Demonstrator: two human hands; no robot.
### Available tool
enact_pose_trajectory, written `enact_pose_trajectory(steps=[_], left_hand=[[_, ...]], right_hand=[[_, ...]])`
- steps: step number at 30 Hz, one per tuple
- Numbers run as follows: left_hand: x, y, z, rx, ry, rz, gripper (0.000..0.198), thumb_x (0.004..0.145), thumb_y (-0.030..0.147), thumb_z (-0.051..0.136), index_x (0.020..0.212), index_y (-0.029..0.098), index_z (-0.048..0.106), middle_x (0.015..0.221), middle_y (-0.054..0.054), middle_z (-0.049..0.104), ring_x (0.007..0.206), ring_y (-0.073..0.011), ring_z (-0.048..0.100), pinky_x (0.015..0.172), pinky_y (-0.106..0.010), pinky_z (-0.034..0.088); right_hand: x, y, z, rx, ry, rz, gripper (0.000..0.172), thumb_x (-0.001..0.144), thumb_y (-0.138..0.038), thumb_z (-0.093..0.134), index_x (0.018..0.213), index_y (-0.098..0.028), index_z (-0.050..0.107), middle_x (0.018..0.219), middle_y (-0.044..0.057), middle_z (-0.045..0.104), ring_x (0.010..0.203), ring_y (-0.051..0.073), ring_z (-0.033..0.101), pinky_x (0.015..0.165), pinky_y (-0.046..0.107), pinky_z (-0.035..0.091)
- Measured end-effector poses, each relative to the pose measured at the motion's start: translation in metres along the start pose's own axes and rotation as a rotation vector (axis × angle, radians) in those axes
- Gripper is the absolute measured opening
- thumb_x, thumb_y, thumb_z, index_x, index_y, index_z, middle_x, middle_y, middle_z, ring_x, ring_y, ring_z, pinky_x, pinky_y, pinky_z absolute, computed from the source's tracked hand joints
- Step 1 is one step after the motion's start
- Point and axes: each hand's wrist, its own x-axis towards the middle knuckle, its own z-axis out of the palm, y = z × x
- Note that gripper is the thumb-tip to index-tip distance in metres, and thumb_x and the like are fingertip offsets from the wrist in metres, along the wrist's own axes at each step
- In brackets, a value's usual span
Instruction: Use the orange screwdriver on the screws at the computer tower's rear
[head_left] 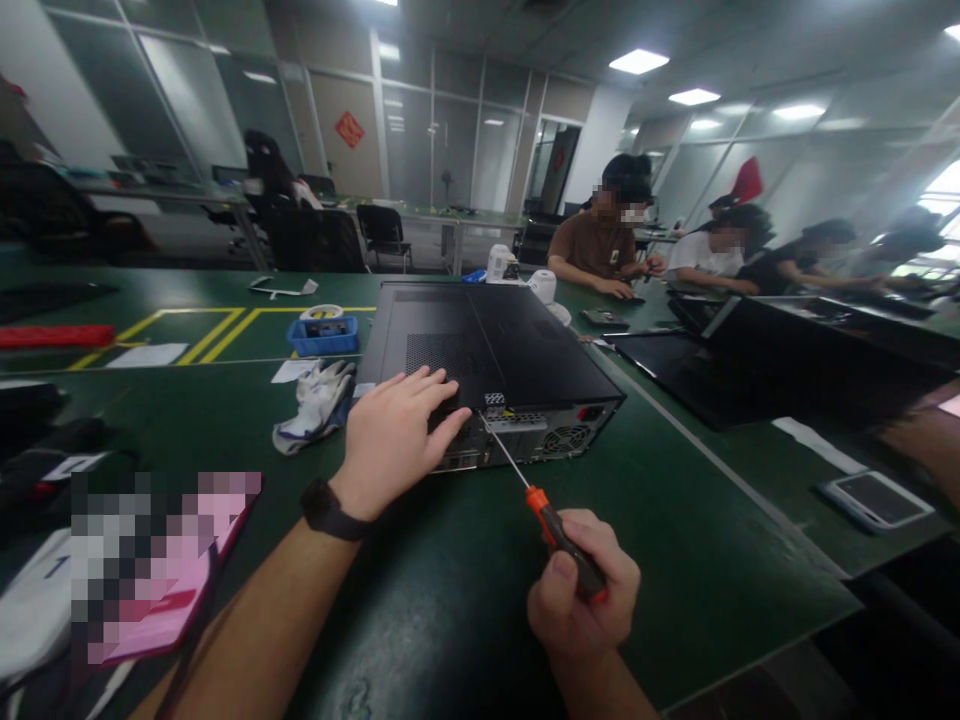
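Note:
A black computer case (517, 345) lies flat on the green table, its rear panel with a fan grille (568, 440) facing me. On the case's near left corner rests my left hand (397, 420), fingers outstretched and holding nothing. My right hand (589, 590) is wrapped round the handle of a screwdriver (553, 522), orange and dark in colour. Its long shaft slants up and left, and the tip meets the rear edge of the case near my left thumb. Whether the tip sits in a screw is too small to tell.
Left of the case are white work gloves (315, 402) and a blue parts bin (324, 335). A pink item (176, 590) lies at near left. A phone (877, 500) and dark panels (697, 370) are on the right, where several people sit. Part of another person's arm (926, 435) shows at the right edge.

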Motion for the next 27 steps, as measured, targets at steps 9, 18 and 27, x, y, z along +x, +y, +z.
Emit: enact_pose_trajectory(steps=[9, 18, 27], left_hand=[[-0.018, 0.01, -0.02, -0.056, 0.05, -0.054, 0.038, 0.102, 0.039, 0.064, 0.134, 0.019, 0.072, 0.153, -0.016, 0.066, 0.149, -0.0341, 0.056, 0.119, -0.056, 0.05], [-0.1, 0.012, -0.056, -0.073, 0.107, -0.172, 0.034, 0.101, 0.035, 0.065, 0.131, 0.019, 0.071, 0.135, -0.014, 0.076, 0.125, -0.0292, 0.071, 0.107, -0.05, 0.057], [-0.198, -0.028, -0.098, 0.127, -0.103, -0.745, 0.064, 0.089, 0.069, 0.054, 0.121, 0.017, 0.075, 0.112, -0.014, 0.08, 0.095, -0.0325, 0.074, 0.09, -0.046, 0.059]], right_hand=[[0.009, 0.005, 0.002, -0.024, 0.008, -0.03, 0.03, 0.093, -0.011, 0.059, 0.123, -0.015, 0.061, 0.093, 0.004, 0.065, 0.075, 0.018, 0.067, 0.064, 0.035, 0.059], [0.006, 0.01, 0.004, -0.03, 0.052, -0.017, 0.031, 0.091, -0.012, 0.063, 0.122, -0.017, 0.063, 0.095, 0.005, 0.068, 0.073, 0.017, 0.068, 0.065, 0.035, 0.059], [0.006, 0.012, 0.005, -0.071, 0.073, 0.001, 0.029, 0.093, -0.017, 0.064, 0.122, -0.019, 0.064, 0.094, 0.004, 0.068, 0.072, 0.017, 0.068, 0.062, 0.034, 0.058]])
